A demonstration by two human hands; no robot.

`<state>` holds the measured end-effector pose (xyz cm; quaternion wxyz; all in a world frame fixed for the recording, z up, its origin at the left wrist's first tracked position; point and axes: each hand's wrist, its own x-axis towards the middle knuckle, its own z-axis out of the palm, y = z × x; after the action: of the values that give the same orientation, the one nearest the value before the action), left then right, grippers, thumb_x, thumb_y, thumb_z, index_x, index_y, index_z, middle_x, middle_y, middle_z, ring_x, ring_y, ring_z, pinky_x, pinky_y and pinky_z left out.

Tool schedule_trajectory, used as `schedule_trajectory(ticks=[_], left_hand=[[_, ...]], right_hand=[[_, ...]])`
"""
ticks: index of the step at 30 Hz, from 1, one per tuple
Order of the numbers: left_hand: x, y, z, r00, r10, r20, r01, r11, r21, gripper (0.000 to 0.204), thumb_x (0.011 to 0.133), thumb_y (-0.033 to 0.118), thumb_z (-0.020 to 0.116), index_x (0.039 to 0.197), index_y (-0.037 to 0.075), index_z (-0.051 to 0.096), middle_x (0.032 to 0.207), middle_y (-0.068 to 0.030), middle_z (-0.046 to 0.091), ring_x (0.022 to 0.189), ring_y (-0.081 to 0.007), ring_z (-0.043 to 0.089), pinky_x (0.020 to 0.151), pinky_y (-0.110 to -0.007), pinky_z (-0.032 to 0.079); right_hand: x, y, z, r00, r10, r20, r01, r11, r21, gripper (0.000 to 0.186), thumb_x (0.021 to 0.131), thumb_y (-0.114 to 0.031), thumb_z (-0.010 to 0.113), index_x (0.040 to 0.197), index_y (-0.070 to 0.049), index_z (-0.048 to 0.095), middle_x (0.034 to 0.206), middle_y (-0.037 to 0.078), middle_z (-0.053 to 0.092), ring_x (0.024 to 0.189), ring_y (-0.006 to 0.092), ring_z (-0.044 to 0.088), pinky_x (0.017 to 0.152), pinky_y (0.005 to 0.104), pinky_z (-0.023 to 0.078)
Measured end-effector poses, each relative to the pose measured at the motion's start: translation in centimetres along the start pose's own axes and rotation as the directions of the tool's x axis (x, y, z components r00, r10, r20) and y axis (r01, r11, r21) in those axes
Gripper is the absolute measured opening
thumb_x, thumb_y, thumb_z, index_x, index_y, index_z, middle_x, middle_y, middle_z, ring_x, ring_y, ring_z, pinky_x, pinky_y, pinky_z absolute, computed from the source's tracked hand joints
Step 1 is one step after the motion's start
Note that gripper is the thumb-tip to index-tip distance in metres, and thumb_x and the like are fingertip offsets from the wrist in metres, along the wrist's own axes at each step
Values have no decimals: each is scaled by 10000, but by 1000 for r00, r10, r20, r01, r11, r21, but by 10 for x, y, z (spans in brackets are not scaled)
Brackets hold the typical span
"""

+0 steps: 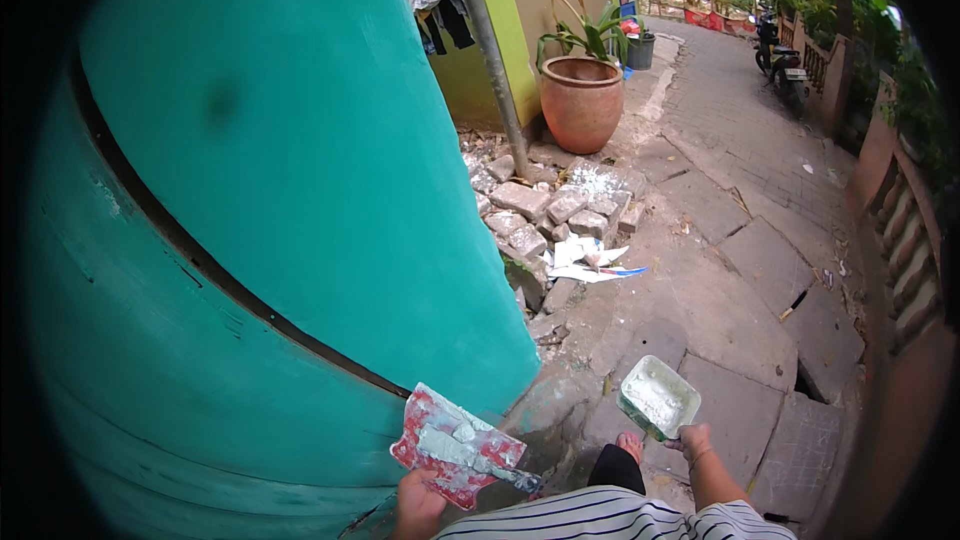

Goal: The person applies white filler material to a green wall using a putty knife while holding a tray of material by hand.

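At the lower middle, my left hand (420,500) is closed on the edge of a red plastic board (418,424) smeared with whitish putty. Across that board lies a putty-coated scraper (515,477), its dark handle toward my body; no fingers show around it. My right hand (692,439) grips the near corner of a pale rectangular plastic tub (625,405), held out above the paving. White powder or paste (657,397) covers the tub's bottom. The board is close beside a teal painted wall (330,190).
Broken bricks and rubble (560,205) lie past the wall's corner, with torn white scraps (590,260) on them. Beyond are a metal pole (490,50) and a large clay pot (582,108). A balustrade (905,240) edges the paved path (740,270); a motorbike (785,65) stands farther off.
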<state>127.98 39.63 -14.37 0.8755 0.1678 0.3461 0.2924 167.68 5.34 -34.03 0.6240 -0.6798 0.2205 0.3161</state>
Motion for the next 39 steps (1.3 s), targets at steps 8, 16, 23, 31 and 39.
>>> schedule_trajectory(ticks=[8,16,23,31,39], left_hand=[[16,-45,38,992,99,-74,-106,989,-107,636,706,-30,490,1340,-7,446,1326,-179,529,1255,-371,480,1088,-560,350],[24,-73,57,958,106,-267,-140,984,-110,633,729,9,466,1362,4,431,1343,-183,524,1256,-376,487,1085,-557,353],[32,-72,-3,957,83,-276,-104,993,-63,643,727,30,476,1366,-5,426,1343,-190,528,1244,-383,499,1079,-560,358],[46,-92,-73,942,63,-329,-96,992,-84,644,745,20,477,1383,-22,396,1357,-217,507,1250,-397,488,1083,-564,345],[54,-133,-160,902,-155,-402,116,986,-119,581,818,50,460,1387,-37,382,1363,-226,497,1273,-385,467,1108,-547,309]], right_hand=[[81,-31,41,992,100,70,-68,927,-368,200,797,81,508,937,224,498,961,313,593,727,484,669,472,490,622],[171,-8,73,947,-132,292,314,209,-926,219,700,-93,627,833,79,655,898,289,665,844,406,678,751,432,548],[209,59,128,904,-33,427,428,49,-902,198,716,-103,613,839,32,688,944,292,661,948,425,646,837,444,521],[224,180,188,894,118,433,427,74,-901,188,748,-101,612,862,15,707,943,264,674,953,412,652,827,436,526],[257,293,228,885,122,449,429,162,-889,154,754,-69,637,869,5,708,961,250,677,947,404,656,816,448,529]])
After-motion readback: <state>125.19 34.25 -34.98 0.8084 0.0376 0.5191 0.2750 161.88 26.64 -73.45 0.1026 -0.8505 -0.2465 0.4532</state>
